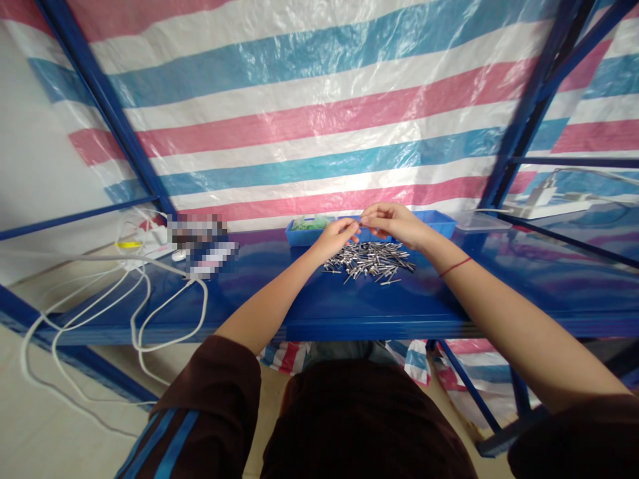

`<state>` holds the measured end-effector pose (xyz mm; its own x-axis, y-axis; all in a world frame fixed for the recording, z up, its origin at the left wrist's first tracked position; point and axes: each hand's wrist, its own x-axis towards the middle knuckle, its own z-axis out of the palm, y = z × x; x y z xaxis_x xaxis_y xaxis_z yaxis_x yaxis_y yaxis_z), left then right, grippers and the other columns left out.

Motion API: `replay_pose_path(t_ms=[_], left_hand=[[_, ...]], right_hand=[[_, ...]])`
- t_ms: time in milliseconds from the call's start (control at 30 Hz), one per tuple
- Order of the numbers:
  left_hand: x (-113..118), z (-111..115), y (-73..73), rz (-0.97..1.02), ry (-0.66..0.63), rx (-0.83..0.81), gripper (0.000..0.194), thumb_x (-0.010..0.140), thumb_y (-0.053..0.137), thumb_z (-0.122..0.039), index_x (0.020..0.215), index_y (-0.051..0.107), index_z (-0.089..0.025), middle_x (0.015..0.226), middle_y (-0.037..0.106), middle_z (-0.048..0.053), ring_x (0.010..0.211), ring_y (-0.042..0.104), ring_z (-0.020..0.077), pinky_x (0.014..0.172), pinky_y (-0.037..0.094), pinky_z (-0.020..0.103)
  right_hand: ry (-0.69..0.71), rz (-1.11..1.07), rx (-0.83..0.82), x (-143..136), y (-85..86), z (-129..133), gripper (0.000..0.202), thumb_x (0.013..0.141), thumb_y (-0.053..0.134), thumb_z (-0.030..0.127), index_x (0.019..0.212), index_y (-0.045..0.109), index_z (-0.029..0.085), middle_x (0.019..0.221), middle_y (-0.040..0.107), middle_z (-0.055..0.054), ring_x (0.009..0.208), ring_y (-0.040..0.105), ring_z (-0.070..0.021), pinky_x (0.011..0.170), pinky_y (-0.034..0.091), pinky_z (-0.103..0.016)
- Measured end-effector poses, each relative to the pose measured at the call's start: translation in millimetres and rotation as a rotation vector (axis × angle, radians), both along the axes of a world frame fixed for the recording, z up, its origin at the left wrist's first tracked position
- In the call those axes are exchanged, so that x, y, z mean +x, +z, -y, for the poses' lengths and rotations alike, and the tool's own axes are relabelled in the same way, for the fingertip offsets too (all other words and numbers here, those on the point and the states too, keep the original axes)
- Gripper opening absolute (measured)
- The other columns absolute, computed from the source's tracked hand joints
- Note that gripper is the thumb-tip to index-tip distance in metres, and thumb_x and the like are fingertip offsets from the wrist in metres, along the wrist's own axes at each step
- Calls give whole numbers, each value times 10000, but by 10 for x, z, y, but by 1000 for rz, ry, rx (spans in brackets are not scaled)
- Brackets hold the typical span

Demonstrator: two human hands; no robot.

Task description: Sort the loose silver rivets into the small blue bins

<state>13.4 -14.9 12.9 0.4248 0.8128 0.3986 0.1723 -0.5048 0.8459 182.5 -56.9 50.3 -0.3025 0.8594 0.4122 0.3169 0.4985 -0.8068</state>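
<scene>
Whatever may be between the fingertips is too small to make out: the left hand (338, 238) and the right hand (394, 225) meet with fingers drawn narrow, and I cannot tell whether either holds a piece. The hands cover part of the far edge of the loose pile of thin metal pieces (374, 259), which lies just on their near side. They also hide part of the blue bins (442, 221) beyond; green contents (312, 223) show at the left end. Farther left, a pixelated patch (202, 243) masks some items. The right sleeve (579, 436) is cut off by the picture's edge.

The glossy blue tabletop (264, 279) sits within a blue metal frame (516, 130). A striped plastic sheet (309, 120) hangs at the far side. White cables (144, 332) loop over the near left edge.
</scene>
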Motion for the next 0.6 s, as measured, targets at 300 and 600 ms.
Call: replay_pose_path(t_ms=[300, 600], left_hand=[[-105, -190, -102, -140, 237, 195, 307, 872, 466, -298, 1123, 562, -151, 947, 656, 65, 761, 607, 130, 741, 472, 263], [-161, -113, -106, -579, 125, 511, 281, 790, 466, -106, 981, 664, -163, 946, 670, 57, 876, 601, 159, 867, 455, 310]], right_hand=[[-346, 386, 397, 55, -200, -449, 273, 772, 535, 265, 986, 664, 154, 973, 683, -95, 896, 595, -223, 818, 442, -366], [-332, 758, 321, 245, -87, -362, 259, 725, 475, 161, 819, 716, 145, 815, 705, -58, 751, 621, -183, 716, 444, -265]])
